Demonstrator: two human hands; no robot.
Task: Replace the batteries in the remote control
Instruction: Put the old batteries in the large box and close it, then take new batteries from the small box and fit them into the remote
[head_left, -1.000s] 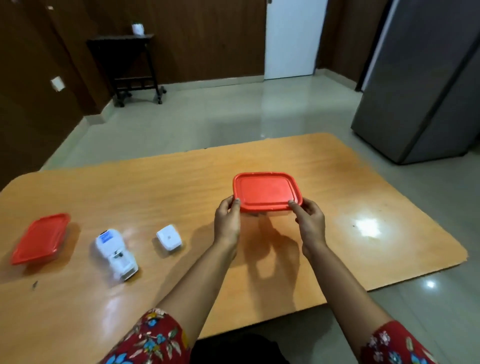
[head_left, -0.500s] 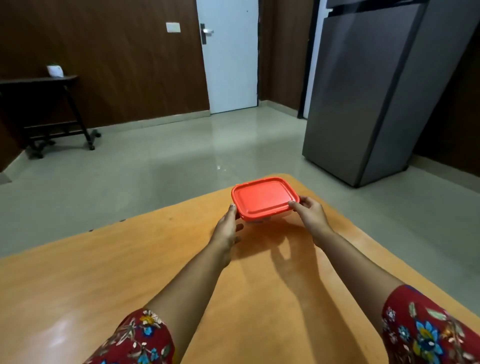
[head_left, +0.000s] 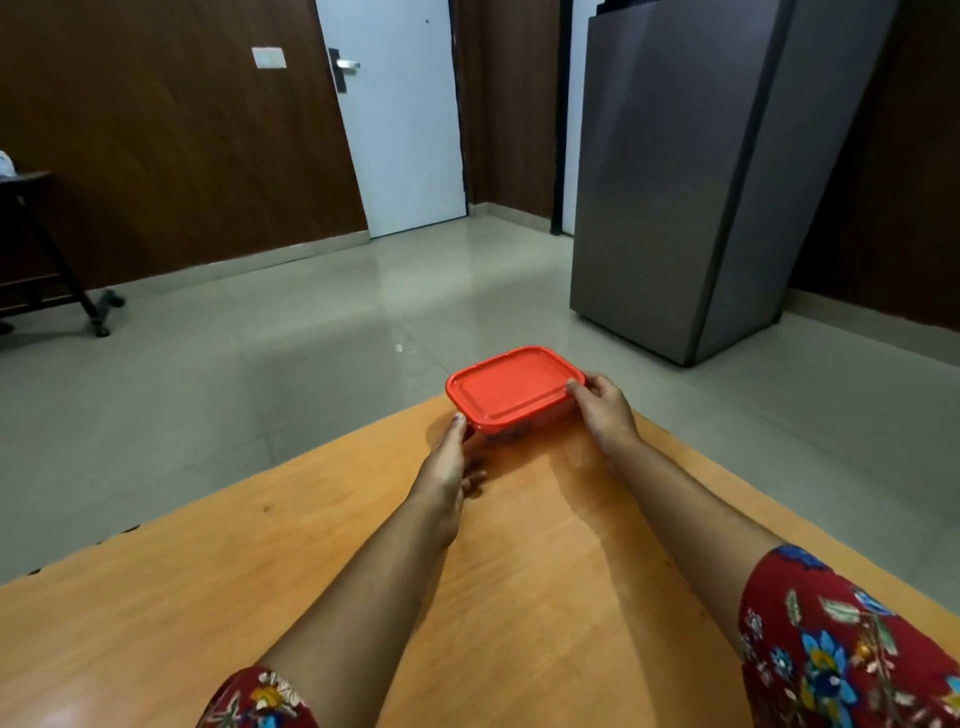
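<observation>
A small clear container with a red lid (head_left: 511, 388) sits at the far corner of the orange wooden table (head_left: 519, 597). My right hand (head_left: 602, 410) grips its right end, thumb on the lid's rim. My left hand (head_left: 449, 462) rests against its near left corner, thumb tip touching the lid edge and fingers loose beneath. What lies inside the container is hidden by the lid. No remote control or batteries show in this view.
The table's far edge runs just beyond the container, with pale tiled floor (head_left: 260, 374) past it. A tall grey refrigerator (head_left: 701, 182) stands at the right, a white door (head_left: 400, 119) behind, and a dark side table (head_left: 36, 249) at the far left.
The container has moved away from me toward the table's far corner. The view has swung right, so the second red-lidded box and white devices on the left have left the frame.
</observation>
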